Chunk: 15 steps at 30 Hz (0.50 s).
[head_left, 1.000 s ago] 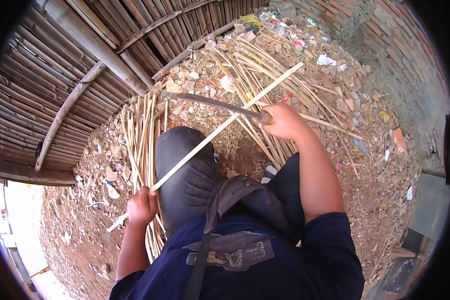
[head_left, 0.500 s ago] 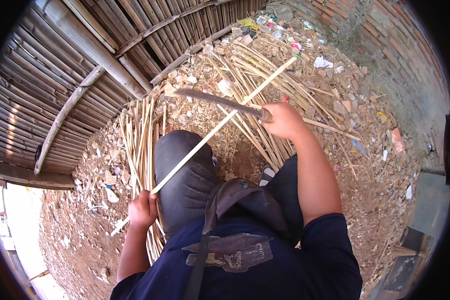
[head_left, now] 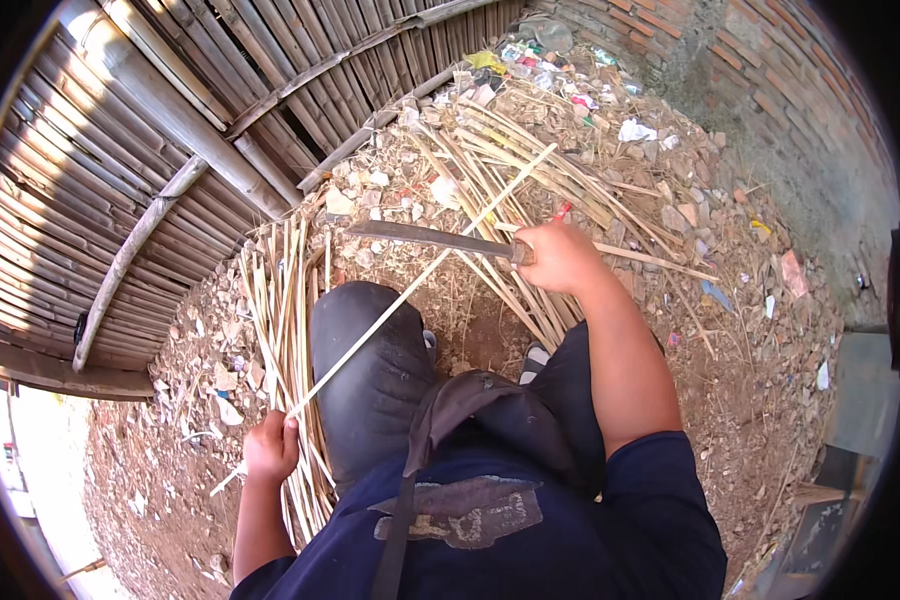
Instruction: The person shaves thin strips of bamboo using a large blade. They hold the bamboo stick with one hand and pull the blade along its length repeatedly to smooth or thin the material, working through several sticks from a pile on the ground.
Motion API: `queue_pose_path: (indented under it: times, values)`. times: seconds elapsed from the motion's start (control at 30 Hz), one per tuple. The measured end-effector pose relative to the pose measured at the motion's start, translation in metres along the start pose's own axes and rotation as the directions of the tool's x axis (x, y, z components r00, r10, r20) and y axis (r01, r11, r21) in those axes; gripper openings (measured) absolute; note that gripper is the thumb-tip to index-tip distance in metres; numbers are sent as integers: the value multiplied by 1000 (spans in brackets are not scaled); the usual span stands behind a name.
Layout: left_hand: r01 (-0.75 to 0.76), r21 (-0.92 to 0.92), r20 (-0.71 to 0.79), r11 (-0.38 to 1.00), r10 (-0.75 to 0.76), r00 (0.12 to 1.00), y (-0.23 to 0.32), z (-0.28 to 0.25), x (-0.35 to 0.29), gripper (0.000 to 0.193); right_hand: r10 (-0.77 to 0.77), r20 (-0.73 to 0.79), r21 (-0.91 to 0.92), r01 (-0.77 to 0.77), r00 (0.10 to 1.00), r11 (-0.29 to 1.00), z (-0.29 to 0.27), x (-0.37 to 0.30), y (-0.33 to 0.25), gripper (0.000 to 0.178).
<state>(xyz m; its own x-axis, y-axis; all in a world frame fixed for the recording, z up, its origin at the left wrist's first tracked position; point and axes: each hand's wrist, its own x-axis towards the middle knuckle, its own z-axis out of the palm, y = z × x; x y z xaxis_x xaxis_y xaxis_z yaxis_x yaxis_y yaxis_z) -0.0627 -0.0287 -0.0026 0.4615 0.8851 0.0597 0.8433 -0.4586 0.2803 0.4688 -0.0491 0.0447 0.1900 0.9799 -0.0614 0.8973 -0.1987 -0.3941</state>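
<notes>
My left hand is closed around the lower part of a long pale bamboo strip, whose short end sticks out below the fist. The strip slants up and away to the right, passing over my left knee. In my right hand is the handle of a machete. Its dark blade points left and crosses the strip near the middle; whether the two touch I cannot tell. A bundle of split strips lies beside my left leg. Another loose pile of strips spreads on the ground in front of me.
A bamboo wall rises at the left and far left, and a brick wall at the right. Stones, wood shavings and scraps of litter cover the dirt floor. Grey panels stand at the right edge.
My left hand has moved down and slightly left, drawing the bamboo strip toward me. The machete in my right hand has dropped a little nearer, its blade now lying flatter across the view.
</notes>
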Motion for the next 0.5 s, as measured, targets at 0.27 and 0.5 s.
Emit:
queue_pose_path:
  times: [0.27, 0.5]
  values:
    - [52, 52, 17, 997, -53, 998, -14, -4, -10, 34, 200, -102, 211, -175, 974, 962, -8, 18, 26, 27]
    - [11, 26, -29, 1000, -10, 1000, -20, 3, -8, 34, 50, 52, 128, -57, 997, 990, 1, 11, 20, 23]
